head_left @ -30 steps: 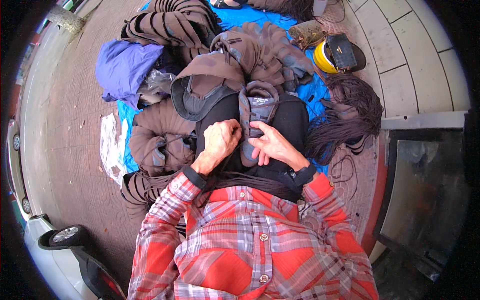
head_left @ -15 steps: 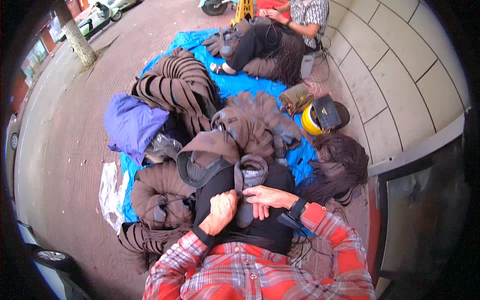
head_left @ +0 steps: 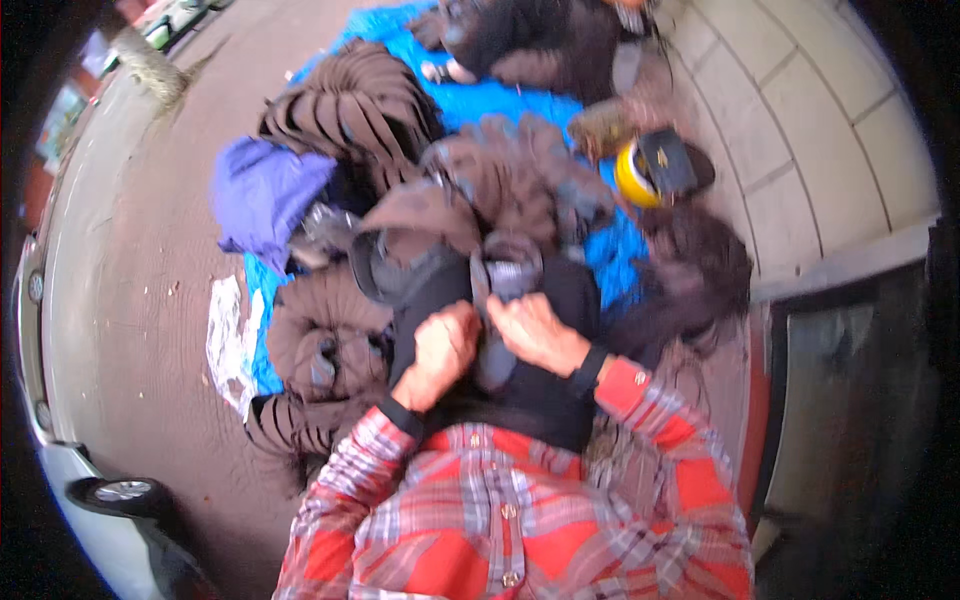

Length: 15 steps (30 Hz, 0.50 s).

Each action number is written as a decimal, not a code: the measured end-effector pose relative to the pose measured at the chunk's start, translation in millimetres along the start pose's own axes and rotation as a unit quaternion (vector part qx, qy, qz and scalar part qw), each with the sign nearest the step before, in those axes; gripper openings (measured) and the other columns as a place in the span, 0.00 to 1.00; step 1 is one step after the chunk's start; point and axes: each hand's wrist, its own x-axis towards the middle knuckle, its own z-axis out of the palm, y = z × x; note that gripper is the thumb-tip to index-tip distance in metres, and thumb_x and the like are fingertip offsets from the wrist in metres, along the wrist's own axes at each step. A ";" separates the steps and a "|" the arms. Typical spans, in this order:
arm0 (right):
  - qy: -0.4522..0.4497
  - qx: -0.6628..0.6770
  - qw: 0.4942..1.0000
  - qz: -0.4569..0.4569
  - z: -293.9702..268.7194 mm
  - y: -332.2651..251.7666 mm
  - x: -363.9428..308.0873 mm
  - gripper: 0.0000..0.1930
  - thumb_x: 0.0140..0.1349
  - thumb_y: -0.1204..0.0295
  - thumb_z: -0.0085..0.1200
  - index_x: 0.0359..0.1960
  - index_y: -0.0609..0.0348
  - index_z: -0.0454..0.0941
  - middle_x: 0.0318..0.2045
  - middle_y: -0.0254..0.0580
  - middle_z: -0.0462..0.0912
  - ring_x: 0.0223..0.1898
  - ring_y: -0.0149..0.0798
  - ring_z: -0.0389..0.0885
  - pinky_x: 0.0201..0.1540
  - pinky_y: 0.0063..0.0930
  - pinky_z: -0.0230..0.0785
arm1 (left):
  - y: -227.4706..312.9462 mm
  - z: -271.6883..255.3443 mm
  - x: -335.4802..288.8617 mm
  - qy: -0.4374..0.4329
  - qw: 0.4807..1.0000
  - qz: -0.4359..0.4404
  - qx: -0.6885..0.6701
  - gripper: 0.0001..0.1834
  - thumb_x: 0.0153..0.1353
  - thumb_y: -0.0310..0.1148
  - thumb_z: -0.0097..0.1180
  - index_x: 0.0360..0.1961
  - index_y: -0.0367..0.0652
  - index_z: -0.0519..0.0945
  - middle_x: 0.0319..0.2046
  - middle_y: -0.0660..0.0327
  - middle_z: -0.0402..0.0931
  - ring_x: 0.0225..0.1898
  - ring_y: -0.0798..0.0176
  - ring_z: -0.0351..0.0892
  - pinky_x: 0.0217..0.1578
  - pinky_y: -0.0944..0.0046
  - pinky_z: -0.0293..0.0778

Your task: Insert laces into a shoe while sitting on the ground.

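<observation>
Nothing can be read: the pale label (head_left: 510,269) on the tongue (head_left: 517,285) of the grey shoe (head_left: 493,364) is blurred, and the small gold mark (head_left: 661,157) on the black case (head_left: 672,174) is too indistinct.

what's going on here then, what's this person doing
A person in a red plaid shirt has a grey-brown shoe upper on their lap. The left hand is closed beside it, and the right hand is over its middle with fingers bent; blur hides whether either grips anything. Stacks of brown pieces lie around on a blue sheet, near a purple cloth and a yellow tub. Part of another person shows at the top.
</observation>
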 end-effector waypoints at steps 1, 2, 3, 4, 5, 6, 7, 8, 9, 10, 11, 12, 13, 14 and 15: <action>-0.094 -0.073 0.992 0.050 1.2 3.7 2.8 0.09 0.51 0.74 0.48 0.34 0.61 0.68 0.19 0.47 0.77 0.18 0.46 0.78 0.18 0.40 0.66 | -1.5 -4.8 -2.6 0.057 0.997 0.023 -0.054 0.06 0.52 0.26 0.54 0.32 0.41 0.79 0.29 0.47 0.76 0.32 0.47 0.77 0.34 0.53 0.73; -0.048 -0.065 0.988 0.130 -11.7 18.9 4.7 0.08 0.53 0.73 0.48 0.35 0.61 0.67 0.20 0.47 0.77 0.18 0.44 0.78 0.18 0.38 0.66 | 5.4 -17.2 -4.6 0.044 0.997 0.017 -0.065 0.08 0.52 0.26 0.55 0.35 0.40 0.79 0.30 0.47 0.75 0.34 0.47 0.77 0.35 0.54 0.73; 0.001 -0.061 0.976 0.207 -28.7 35.7 3.1 0.08 0.55 0.73 0.48 0.35 0.60 0.67 0.21 0.47 0.78 0.18 0.42 0.79 0.17 0.36 0.67 | 9.7 -27.2 -7.2 0.036 0.997 0.012 -0.073 0.10 0.52 0.26 0.56 0.38 0.39 0.78 0.30 0.47 0.75 0.36 0.47 0.76 0.37 0.55 0.72; 0.018 0.096 0.946 0.308 -45.7 53.0 -1.7 0.09 0.56 0.74 0.49 0.37 0.61 0.66 0.23 0.49 0.78 0.22 0.43 0.80 0.21 0.36 0.70 | 2.8 -24.6 -8.7 0.008 0.999 0.037 -0.029 0.10 0.53 0.29 0.58 0.37 0.39 0.78 0.28 0.50 0.74 0.35 0.46 0.75 0.36 0.56 0.72; 0.038 0.249 0.884 0.393 -54.4 63.2 -8.7 0.10 0.56 0.74 0.49 0.38 0.61 0.65 0.25 0.51 0.79 0.25 0.44 0.82 0.24 0.37 0.74 | 6.8 -19.7 -8.8 -0.002 0.999 0.038 -0.029 0.10 0.53 0.29 0.58 0.37 0.39 0.78 0.28 0.50 0.74 0.35 0.46 0.75 0.36 0.56 0.72; 0.093 0.470 0.782 0.398 -51.0 56.6 -13.8 0.08 0.60 0.73 0.47 0.38 0.60 0.63 0.30 0.53 0.78 0.29 0.46 0.82 0.27 0.36 0.76 | 13.8 -13.4 -8.3 -0.047 0.998 0.039 -0.020 0.10 0.53 0.31 0.58 0.36 0.39 0.77 0.28 0.50 0.74 0.35 0.46 0.75 0.36 0.56 0.72; 0.145 0.662 0.633 0.375 -45.9 47.5 -15.3 0.07 0.65 0.71 0.45 0.39 0.59 0.61 0.34 0.55 0.78 0.32 0.48 0.83 0.30 0.36 0.78 | 20.7 -7.6 -7.4 -0.089 0.995 0.041 -0.011 0.10 0.53 0.32 0.58 0.35 0.38 0.76 0.29 0.50 0.75 0.36 0.46 0.75 0.36 0.56 0.72; 0.163 0.726 0.600 0.295 -32.6 43.7 -18.4 0.09 0.69 0.69 0.38 0.42 0.62 0.59 0.42 0.58 0.75 0.40 0.52 0.81 0.39 0.39 0.79 | 27.0 -1.9 -5.9 -0.089 0.994 0.056 0.042 0.09 0.54 0.32 0.57 0.33 0.38 0.75 0.28 0.49 0.75 0.34 0.45 0.76 0.33 0.54 0.72; 0.189 0.786 0.525 0.265 -24.6 35.3 -13.6 0.08 0.67 0.70 0.43 0.41 0.61 0.64 0.44 0.59 0.76 0.47 0.52 0.78 0.49 0.40 0.74 | 23.9 1.7 -8.5 -0.092 0.993 0.054 0.046 0.09 0.54 0.32 0.57 0.33 0.38 0.75 0.28 0.49 0.75 0.34 0.45 0.76 0.33 0.54 0.72; 0.201 0.814 0.484 0.250 -18.2 29.3 -9.4 0.08 0.67 0.71 0.44 0.42 0.62 0.65 0.44 0.59 0.76 0.48 0.52 0.77 0.52 0.39 0.72 | 16.8 6.7 -9.6 -0.083 0.995 0.053 0.025 0.09 0.53 0.31 0.57 0.33 0.37 0.75 0.27 0.49 0.76 0.33 0.44 0.76 0.33 0.53 0.72; 0.216 0.838 0.442 0.237 -15.2 23.3 -6.1 0.08 0.66 0.72 0.45 0.43 0.62 0.66 0.44 0.58 0.76 0.50 0.52 0.76 0.55 0.39 0.69 | 14.0 7.4 -9.5 -0.078 0.995 0.055 0.002 0.09 0.53 0.31 0.57 0.33 0.37 0.75 0.27 0.48 0.76 0.32 0.44 0.77 0.32 0.53 0.72; 0.239 0.834 0.420 0.265 -18.9 16.8 -5.0 0.09 0.65 0.73 0.47 0.44 0.64 0.70 0.43 0.53 0.78 0.48 0.46 0.78 0.54 0.34 0.70 | 11.1 6.6 -10.7 -0.079 0.995 0.043 -0.031 0.08 0.53 0.28 0.54 0.33 0.35 0.74 0.27 0.47 0.77 0.32 0.42 0.77 0.32 0.51 0.72; 0.242 0.835 0.417 0.265 -14.9 14.7 -5.0 0.09 0.65 0.73 0.47 0.44 0.64 0.70 0.43 0.53 0.78 0.48 0.46 0.78 0.54 0.34 0.70 | 6.7 4.0 -10.1 -0.083 0.995 0.044 -0.028 0.08 0.53 0.28 0.54 0.33 0.35 0.74 0.27 0.47 0.77 0.32 0.42 0.77 0.32 0.51 0.72; 0.252 0.814 0.452 0.265 -10.5 14.2 -7.1 0.10 0.63 0.72 0.50 0.43 0.65 0.71 0.40 0.49 0.79 0.44 0.42 0.79 0.51 0.32 0.72 | 6.8 -1.4 -6.6 -0.108 0.992 0.040 -0.042 0.07 0.51 0.27 0.54 0.31 0.36 0.74 0.27 0.46 0.77 0.32 0.43 0.77 0.32 0.50 0.72; 0.260 0.791 0.486 0.265 -6.1 14.2 -8.7 0.11 0.62 0.72 0.52 0.43 0.66 0.73 0.38 0.46 0.79 0.40 0.39 0.81 0.48 0.30 0.73 | 7.0 -6.1 -2.2 -0.133 0.989 0.035 -0.057 0.06 0.49 0.25 0.53 0.30 0.36 0.74 0.27 0.46 0.77 0.32 0.43 0.77 0.32 0.50 0.72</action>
